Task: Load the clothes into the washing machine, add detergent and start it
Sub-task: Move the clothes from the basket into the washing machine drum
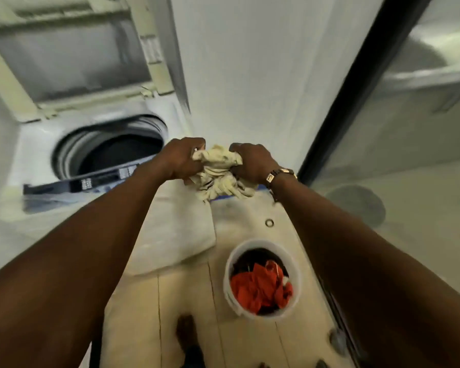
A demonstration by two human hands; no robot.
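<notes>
Both hands hold a bunched cream cloth (219, 172) with dark stripes in mid air. My left hand (179, 159) grips its left end and my right hand (251, 163), with a watch on the wrist, grips its right end. The cloth hangs just right of the top-loading washing machine (32, 152), whose lid (72, 57) stands raised and whose dark drum (117, 152) is uncovered. Below on the floor stands a white bucket (296, 272) holding red clothes (258, 286) and some dark ones.
A white wall (250, 62) rises behind the hands. A black door frame (356, 83) and a glass panel (409, 155) run along the right. A pale mat (181, 235) lies on the tiled floor by a round drain (269, 223). My foot (187, 333) shows at the bottom.
</notes>
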